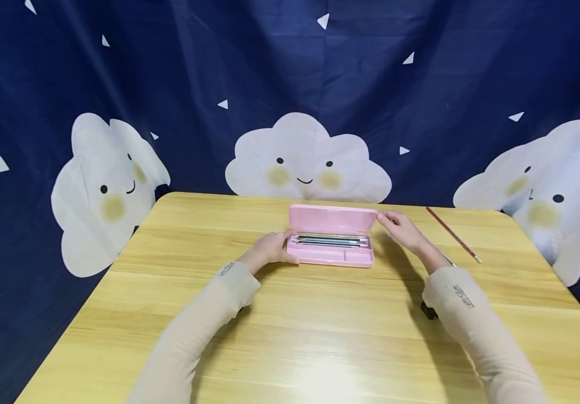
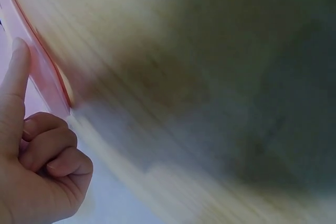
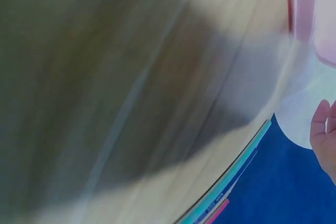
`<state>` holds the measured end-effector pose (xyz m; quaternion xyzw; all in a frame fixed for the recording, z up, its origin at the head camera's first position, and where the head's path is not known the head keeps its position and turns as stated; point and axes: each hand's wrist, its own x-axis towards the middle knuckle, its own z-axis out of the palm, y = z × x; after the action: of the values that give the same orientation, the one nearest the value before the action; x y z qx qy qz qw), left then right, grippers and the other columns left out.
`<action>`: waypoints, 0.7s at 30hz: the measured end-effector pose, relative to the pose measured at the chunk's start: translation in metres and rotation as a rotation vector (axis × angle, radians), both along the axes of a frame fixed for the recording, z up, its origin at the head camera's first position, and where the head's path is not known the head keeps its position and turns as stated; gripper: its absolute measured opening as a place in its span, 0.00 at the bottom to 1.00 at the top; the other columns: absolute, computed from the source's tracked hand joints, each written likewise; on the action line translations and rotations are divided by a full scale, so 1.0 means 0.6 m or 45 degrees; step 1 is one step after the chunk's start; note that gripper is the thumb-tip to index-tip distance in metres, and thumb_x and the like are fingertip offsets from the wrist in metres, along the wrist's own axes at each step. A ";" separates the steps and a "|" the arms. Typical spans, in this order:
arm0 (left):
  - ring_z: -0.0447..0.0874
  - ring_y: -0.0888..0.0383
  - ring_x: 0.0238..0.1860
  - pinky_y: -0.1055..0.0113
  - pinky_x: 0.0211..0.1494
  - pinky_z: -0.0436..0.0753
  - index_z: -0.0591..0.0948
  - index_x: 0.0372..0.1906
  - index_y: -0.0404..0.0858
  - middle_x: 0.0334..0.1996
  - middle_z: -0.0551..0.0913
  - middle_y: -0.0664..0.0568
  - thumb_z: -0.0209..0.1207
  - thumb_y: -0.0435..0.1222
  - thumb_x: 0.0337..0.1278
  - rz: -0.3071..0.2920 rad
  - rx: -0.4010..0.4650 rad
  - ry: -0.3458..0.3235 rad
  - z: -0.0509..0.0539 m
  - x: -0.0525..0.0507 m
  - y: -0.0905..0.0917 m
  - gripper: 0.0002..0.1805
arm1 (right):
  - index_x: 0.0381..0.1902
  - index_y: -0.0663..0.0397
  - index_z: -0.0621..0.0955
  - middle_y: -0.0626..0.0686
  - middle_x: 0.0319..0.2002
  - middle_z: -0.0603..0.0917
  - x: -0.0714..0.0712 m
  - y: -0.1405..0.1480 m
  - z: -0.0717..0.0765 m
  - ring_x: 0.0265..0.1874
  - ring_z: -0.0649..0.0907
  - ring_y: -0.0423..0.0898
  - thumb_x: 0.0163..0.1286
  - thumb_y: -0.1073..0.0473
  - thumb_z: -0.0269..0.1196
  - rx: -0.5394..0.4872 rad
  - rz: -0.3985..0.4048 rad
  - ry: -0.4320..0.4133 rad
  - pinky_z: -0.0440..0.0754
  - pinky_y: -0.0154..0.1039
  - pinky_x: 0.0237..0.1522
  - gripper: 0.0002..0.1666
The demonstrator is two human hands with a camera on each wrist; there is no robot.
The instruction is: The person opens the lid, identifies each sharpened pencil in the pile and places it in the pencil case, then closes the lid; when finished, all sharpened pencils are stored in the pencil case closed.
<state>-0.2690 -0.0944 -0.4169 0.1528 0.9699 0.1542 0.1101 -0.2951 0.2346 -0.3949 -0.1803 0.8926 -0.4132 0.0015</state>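
Note:
A pink pencil case (image 1: 320, 254) lies with its lid (image 1: 332, 217) raised and several pencils (image 1: 330, 240) in its back compartment. My left hand (image 1: 271, 247) grips the case's left end. In the left wrist view, one digit of the left hand (image 2: 44, 166) stretches along the pink side wall and other fingers are curled. At the lid's right edge, my right hand (image 1: 403, 231) holds the corner with its fingertips. Only part of the right hand (image 3: 326, 135) shows in the right wrist view, below the rounded lid corner; its contact with the lid is out of frame.
A dark red pencil (image 1: 453, 234) lies on the wooden table (image 1: 320, 320) to the right. Beside the right forearm is a partly hidden black object (image 1: 428, 310). A dark blue curtain (image 1: 193, 67) with white clouds hangs behind the table.

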 end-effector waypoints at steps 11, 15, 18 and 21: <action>0.79 0.43 0.46 0.54 0.45 0.78 0.47 0.70 0.32 0.48 0.78 0.34 0.68 0.55 0.36 0.032 0.177 0.083 -0.009 0.007 -0.006 0.61 | 0.41 0.68 0.79 0.57 0.34 0.77 0.019 0.001 -0.004 0.32 0.72 0.45 0.65 0.58 0.57 0.112 0.186 0.004 0.71 0.34 0.35 0.16; 0.79 0.48 0.44 0.56 0.54 0.74 0.54 0.70 0.37 0.46 0.80 0.38 0.58 0.57 0.50 -0.021 0.274 0.049 -0.013 0.003 -0.016 0.47 | 0.49 0.71 0.74 0.56 0.33 0.75 0.023 0.000 -0.015 0.28 0.71 0.44 0.62 0.60 0.60 0.118 0.276 -0.127 0.71 0.33 0.30 0.22; 0.78 0.48 0.46 0.55 0.60 0.70 0.56 0.69 0.37 0.42 0.81 0.39 0.50 0.56 0.59 -0.058 0.303 0.019 -0.013 0.001 -0.021 0.40 | 0.58 0.71 0.68 0.57 0.35 0.74 0.027 -0.003 -0.020 0.29 0.70 0.45 0.62 0.58 0.61 0.168 0.339 -0.193 0.69 0.34 0.31 0.31; 0.73 0.46 0.55 0.55 0.64 0.65 0.53 0.70 0.38 0.52 0.77 0.37 0.46 0.56 0.62 -0.087 0.284 0.005 -0.015 0.000 -0.025 0.39 | 0.64 0.72 0.60 0.54 0.32 0.72 0.030 -0.005 -0.022 0.29 0.68 0.44 0.62 0.56 0.61 0.228 0.388 -0.241 0.67 0.35 0.32 0.40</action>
<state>-0.2690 -0.1095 -0.4257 0.1972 0.9412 0.2571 0.0958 -0.2772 0.2317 -0.4079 -0.2727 0.8841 -0.3422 0.1639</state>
